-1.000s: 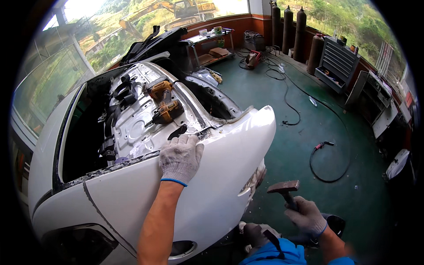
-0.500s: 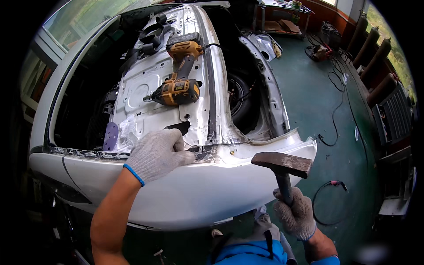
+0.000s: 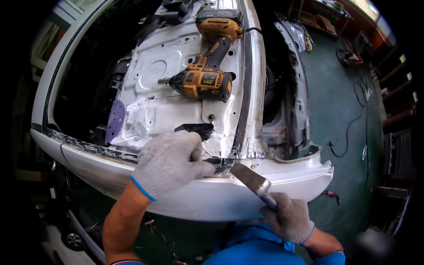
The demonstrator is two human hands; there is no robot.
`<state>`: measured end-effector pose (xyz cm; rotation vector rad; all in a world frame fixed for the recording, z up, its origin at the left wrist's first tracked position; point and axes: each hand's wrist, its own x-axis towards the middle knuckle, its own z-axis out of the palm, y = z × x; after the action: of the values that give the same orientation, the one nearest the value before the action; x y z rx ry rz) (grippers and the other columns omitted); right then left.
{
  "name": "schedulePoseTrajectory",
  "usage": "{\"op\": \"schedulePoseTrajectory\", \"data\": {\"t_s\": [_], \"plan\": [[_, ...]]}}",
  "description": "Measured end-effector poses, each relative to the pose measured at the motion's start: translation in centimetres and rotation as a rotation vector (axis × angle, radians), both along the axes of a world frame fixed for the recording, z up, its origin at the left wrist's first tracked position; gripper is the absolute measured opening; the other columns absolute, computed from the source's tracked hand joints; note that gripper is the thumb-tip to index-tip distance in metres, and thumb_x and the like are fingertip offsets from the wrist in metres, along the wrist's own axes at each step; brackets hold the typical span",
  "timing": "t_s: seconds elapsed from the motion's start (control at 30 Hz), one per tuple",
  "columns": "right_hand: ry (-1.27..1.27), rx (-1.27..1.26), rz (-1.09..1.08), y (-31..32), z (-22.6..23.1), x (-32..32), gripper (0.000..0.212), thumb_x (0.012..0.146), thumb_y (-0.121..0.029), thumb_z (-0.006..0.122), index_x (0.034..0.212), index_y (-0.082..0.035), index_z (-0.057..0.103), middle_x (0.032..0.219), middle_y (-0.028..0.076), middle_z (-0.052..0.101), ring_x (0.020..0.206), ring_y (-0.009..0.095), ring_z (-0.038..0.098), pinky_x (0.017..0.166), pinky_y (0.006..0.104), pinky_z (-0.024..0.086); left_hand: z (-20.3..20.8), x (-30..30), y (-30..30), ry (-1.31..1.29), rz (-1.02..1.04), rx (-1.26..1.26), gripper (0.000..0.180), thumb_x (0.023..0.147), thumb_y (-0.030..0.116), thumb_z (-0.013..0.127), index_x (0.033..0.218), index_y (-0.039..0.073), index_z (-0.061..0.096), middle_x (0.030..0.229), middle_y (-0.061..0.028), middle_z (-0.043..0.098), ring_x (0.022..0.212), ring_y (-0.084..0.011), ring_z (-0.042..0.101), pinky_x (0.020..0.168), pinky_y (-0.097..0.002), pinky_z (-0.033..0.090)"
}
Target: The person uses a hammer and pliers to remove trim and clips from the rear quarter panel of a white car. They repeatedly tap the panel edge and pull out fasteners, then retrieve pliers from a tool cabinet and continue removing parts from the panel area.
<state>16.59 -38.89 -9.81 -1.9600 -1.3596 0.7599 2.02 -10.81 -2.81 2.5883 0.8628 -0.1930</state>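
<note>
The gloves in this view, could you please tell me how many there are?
2. One glove is on the left hand, at the edge of the white car body; another glove is on the right hand, which grips a hammer. Others may hide in shadow.

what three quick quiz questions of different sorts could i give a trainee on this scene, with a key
1. Short answer: Which hand grips the hammer?
2. True or false: The yellow-and-black power tool lies on the white metal panel.
3. Fill in the blank: The disc with holes next to the crumpled white material is ____ in colour.

Key:
1. The right hand.
2. True.
3. Purple.
</note>
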Motion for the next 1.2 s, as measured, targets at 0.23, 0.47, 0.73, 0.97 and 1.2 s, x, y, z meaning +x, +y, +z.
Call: {"op": "schedulePoseTrajectory", "data": {"t_s": [0.23,0.47,0.73,0.97,1.2], "plan": [[-0.002,0.019,-0.011,0.3,1.4,-0.1,0.035,0.098,-0.031,0.074,0.113,-0.003,0.062,0.071,0.015,0.071,0.060,0.036,0.071,0.058,0.0460,0.056,0.0,-0.3,0.1,-0.020,-0.007,0.000,0.036,0.066,0.031,0.092,0.072,0.006,0.068,0.071,-0.0103,0.064,0.066,-0.0269,0.065,0.062,-0.0412,0.052],[-0.069,0.092,-0.036,-0.6,1.2,-0.3,0.035,0.098,-0.031,0.073,0.116,-0.003,0.061,0.078,0.017,0.072,0.066,0.037,0.073,0.059,0.0447,0.056,0.0,-0.4,0.3,0.006,-0.023,-0.023,0.038,0.067,0.033,0.091,0.074,0.004,0.068,0.073,-0.0115,0.066,0.068,-0.0268,0.068,0.063,-0.0402,0.053],[0.134,-0.115,-0.050,-0.5,2.1,0.1,0.039,0.101,-0.039,0.070,0.111,-0.002,0.062,0.076,0.016,0.070,0.063,0.038,0.071,0.063,0.0478,0.056,0.6,-0.6,0.2,0.040,-0.025,-0.017,0.039,0.071,0.037,0.088,0.076,0.004,0.069,0.074,-0.0130,0.066,0.072,-0.0290,0.069,0.067,-0.0429,0.053],[0.402,-0.145,-0.465,-5.0,3.2,0.1,0.029,0.100,-0.023,0.073,0.111,0.002,0.064,0.076,0.008,0.070,0.063,0.017,0.068,0.062,0.0338,0.056,-0.8,-1.7,-0.2,-0.123,-0.145,0.109,0.036,0.079,0.038,0.085,0.077,0.005,0.069,0.075,-0.0138,0.068,0.074,-0.0310,0.069,0.070,-0.0460,0.054],[0.326,-0.072,-0.451,-8.7,4.0,4.3,0.025,0.099,-0.022,0.072,0.108,0.001,0.065,0.071,0.004,0.065,0.058,0.010,0.061,0.057,0.0284,0.051,-2.5,-0.4,-3.0,-0.617,-0.185,0.671,0.047,0.084,0.033,0.082,0.119,0.003,0.073,0.117,-0.0169,0.071,0.113,-0.0339,0.068,0.099,-0.0493,0.053]]}}
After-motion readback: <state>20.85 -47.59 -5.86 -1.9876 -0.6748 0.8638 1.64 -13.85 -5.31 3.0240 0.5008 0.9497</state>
